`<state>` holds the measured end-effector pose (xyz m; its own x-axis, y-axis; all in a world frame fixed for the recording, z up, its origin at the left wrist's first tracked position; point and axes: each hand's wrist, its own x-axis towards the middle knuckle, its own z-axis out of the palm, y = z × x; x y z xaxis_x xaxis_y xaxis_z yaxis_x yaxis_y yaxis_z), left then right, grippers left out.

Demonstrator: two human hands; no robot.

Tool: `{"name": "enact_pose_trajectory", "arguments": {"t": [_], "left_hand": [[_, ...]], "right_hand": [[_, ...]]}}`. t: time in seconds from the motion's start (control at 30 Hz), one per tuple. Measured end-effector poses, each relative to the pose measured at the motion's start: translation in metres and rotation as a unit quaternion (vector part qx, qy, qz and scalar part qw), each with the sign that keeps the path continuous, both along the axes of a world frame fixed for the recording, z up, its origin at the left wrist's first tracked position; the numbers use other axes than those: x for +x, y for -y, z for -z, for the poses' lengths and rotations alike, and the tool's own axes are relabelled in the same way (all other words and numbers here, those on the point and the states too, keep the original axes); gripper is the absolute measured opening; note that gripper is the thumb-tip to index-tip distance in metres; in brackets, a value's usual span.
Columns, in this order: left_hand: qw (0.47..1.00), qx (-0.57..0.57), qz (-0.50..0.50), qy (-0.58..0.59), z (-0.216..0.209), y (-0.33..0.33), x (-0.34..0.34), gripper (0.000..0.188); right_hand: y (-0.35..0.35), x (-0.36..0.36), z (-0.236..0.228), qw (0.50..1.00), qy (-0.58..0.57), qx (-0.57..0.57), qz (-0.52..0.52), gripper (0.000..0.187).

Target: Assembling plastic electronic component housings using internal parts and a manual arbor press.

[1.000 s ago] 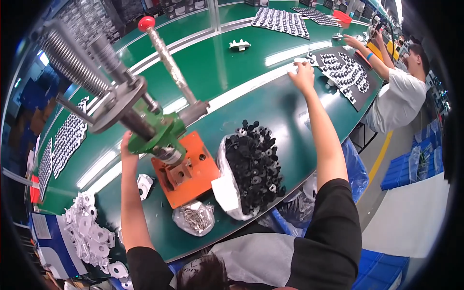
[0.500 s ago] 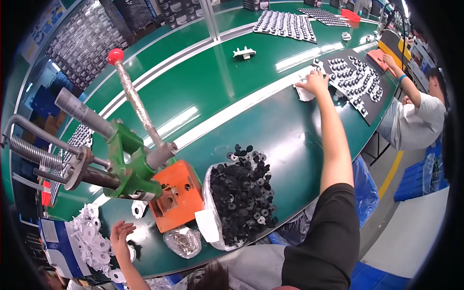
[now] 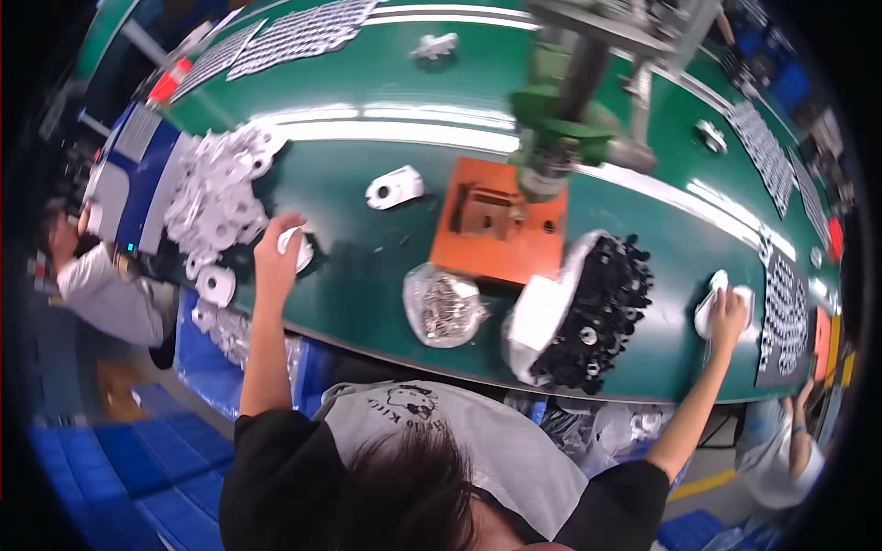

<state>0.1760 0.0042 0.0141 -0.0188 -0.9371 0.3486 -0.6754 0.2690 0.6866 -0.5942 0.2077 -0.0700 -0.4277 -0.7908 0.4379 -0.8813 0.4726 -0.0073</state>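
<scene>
My left hand (image 3: 274,257) is closed on a white plastic part (image 3: 301,250) beside a heap of similar white parts (image 3: 220,188). Far to the right, my right hand (image 3: 729,319) grips a white plastic piece (image 3: 706,317) low over the table, near a dark board (image 3: 768,354) bearing rows of black-and-white parts. Its fingertips are partly blurred. Between the hands stands a green lever press (image 3: 574,133) over an orange base block (image 3: 496,248). A single white part with a round hole (image 3: 395,188) lies left of the block.
In front of the block sits a bag of small metal pins (image 3: 446,308). To its right is a bag of black parts (image 3: 597,321). A blue-and-white box (image 3: 138,174) stands at the left. Other people sit at both ends. More filled boards (image 3: 294,39) lie at the back.
My view has swung round, shifting the press to the right in the picture. My left hand, formerly spread, is now closed on a white part. My right hand stays beside the board.
</scene>
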Motion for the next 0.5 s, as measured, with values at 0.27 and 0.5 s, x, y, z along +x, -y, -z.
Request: {"name": "enact_pose_trajectory", "arguments": {"t": [0.27, 0.5], "left_hand": [[0.998, -0.015, 0.042, 0.036, 0.015, 0.017, 0.015, 0.051], [0.928, -0.031, 0.291, 0.231, 0.047, 0.087, -0.061, 0.057]], "right_hand": [[-0.018, 0.134, -0.022, 0.981, -0.064, -0.159, 0.085, 0.042], [-0.020, 0.097, -0.001, 0.981, 0.179, 0.034, 0.065, 0.055]]}}
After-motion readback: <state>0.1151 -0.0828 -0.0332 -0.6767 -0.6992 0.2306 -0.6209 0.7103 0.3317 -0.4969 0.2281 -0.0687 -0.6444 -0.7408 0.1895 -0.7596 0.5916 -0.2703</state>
